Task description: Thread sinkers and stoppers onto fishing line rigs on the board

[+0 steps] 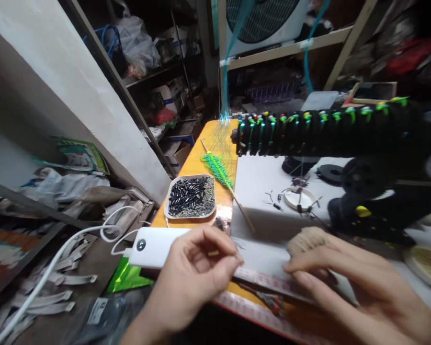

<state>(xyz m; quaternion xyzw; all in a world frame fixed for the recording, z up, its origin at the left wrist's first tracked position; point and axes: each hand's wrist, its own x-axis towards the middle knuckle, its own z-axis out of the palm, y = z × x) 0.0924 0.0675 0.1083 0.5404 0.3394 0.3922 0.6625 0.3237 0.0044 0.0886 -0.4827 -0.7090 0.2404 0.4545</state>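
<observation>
My left hand is closed in a pinch, thumb against forefinger, over the near edge of the work surface. Whatever lies between its fingertips is too small to make out. It partly covers a white power bank with a small round display. To the right, my right hand has thumb and forefinger drawn together; what they grip does not show. A beige wrap is around one of its fingers. Below and between the hands lie a pink-and-white measuring strip and a tool with orange-red handles, perhaps pliers.
A white tray holds many small black pieces. Beyond it lies a stick with green bristles. A black horizontal arm wrapped with bright green ties juts in from the right. Teal strands hang at the back; a white cable runs left.
</observation>
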